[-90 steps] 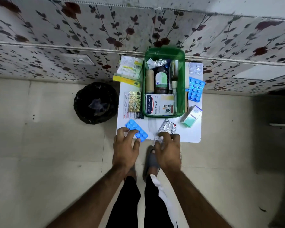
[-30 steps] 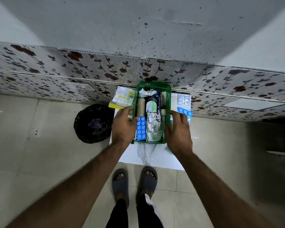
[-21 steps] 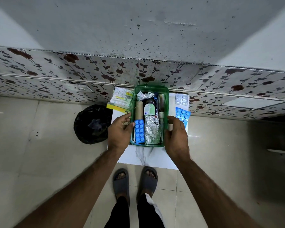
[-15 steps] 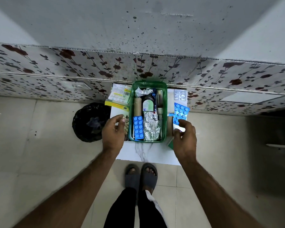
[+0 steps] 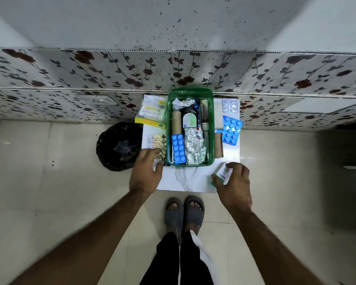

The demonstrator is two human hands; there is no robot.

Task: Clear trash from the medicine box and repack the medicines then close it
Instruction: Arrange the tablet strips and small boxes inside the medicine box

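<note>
Cardboard carton (image 5: 222,175) light, crushable; right hand (image 5: 233,185) pinches its sides. Left hand (image 5: 146,171) open, fingertips on flimsy gold strip (image 5: 159,144).

Both arms are bare, with no sleeves. The left hand (image 5: 146,173) and right hand (image 5: 233,185) wear no gloves or rings. Below the hands are grey slippers (image 5: 184,212) with open toes and black trousers (image 5: 177,262) with a white stripe.
</note>
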